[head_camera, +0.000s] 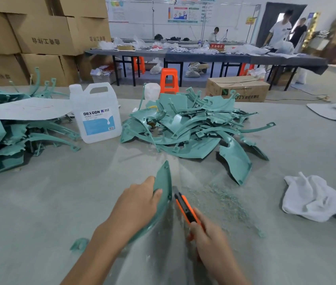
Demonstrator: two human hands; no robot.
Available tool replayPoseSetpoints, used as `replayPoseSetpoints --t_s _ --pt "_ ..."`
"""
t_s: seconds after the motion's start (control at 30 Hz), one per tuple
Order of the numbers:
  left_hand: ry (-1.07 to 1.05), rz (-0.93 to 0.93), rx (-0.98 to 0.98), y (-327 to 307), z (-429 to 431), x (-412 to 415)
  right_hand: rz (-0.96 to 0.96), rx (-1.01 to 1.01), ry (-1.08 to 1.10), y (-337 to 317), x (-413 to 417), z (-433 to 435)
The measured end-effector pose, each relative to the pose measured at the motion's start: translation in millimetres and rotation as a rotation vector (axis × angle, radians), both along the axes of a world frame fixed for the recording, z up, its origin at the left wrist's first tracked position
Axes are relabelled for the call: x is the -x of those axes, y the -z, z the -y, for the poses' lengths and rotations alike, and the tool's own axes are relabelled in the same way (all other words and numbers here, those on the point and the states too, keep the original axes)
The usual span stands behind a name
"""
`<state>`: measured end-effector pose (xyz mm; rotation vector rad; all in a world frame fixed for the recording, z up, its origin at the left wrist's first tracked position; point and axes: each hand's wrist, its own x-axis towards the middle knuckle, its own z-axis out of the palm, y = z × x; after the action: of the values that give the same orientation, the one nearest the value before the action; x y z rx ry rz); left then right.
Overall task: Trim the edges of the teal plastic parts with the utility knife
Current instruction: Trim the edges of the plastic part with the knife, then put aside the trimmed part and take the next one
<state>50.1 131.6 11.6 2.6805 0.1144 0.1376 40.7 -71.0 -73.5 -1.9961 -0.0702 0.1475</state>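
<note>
Nearest the lens, at six o'clock, two bare forearms reached up over the pale grey worktable [60, 192]. The left hand [136, 204] gripped a curved teal plastic panel [163, 179], thumb on its inner face and fingers curled behind it. It held the piece up on edge with the pointed tip aimed at twelve o'clock, probably so that the right-hand rim stood free and steady for cutting. The right hand [208, 237], at five o'clock from the panel, was wrapped closed round the handle of an orange-and-black utility knife [184, 206]. The blade end lay against that rim, and the hand sat well back from the edge. A scatter of fine teal shavings [220, 200] lay at three o'clock of the knife, on the side away from the holding hand, which suggested trimming was well under way. At twelve o'clock a heap of teal plastic parts [187, 124] waited within reach, and a second teal stack [8, 136] under a white sheet [33, 109] sat at ten o'clock. Whether either batch was trimmed I could not tell. Between them stood a translucent white plastic jug with a blue label [96, 114]. A crumpled white cloth [315, 200] lay at three o'clock, near for wiping.
</note>
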Motion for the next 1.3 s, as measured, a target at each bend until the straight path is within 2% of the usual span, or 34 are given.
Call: replayPoseSetpoints --t_s 0.13,0.27,0.43,0.53,0.63,0.83,0.9,1.0,1.07,1.2,1.3 --pt "0.053 -0.037 -0.024 -0.4 1.0 5.1 -0.003 -0.070 -0.021 -0.2 4.8 -21.4" --pt "0.079 -0.069 -0.035 -2.5 1.3 8.6 0.117 -0.091 -0.029 -13.2 8.7 -29.0" --pt "0.090 -0.081 -0.048 -0.9 1.6 8.2 0.213 -0.299 -0.044 -48.6 12.0 -22.3" --pt "0.093 -0.052 -0.034 1.0 1.1 8.8 0.155 -0.208 0.034 -39.7 7.7 -17.4" --pt "0.103 -0.025 -0.039 2.8 0.9 8.7 0.075 -0.092 -0.027 -23.5 11.4 -20.9" --pt "0.117 -0.029 -0.026 9.7 -1.1 5.4 0.183 -0.199 0.046 -28.2 9.8 -11.2" --pt "0.118 -0.025 -0.039 10.3 -2.2 5.0 0.125 -0.132 0.063 -24.5 3.7 -8.3" --pt "0.122 -0.016 -0.061 9.4 -1.0 5.5 0.080 -0.026 -0.028 -19.7 5.2 -13.1" --pt "0.119 -0.028 -0.061 7.6 -0.3 5.9 0.137 -0.053 -0.044 -29.2 6.6 -16.5" --pt "0.136 -0.058 -0.082 5.7 -0.9 6.0 0.198 -0.272 -0.072 -54.9 -1.8 -9.3" --pt "0.119 -0.054 -0.051 5.3 -0.3 7.5 0.141 -0.166 -0.007 -41.7 -8.6 -5.7"
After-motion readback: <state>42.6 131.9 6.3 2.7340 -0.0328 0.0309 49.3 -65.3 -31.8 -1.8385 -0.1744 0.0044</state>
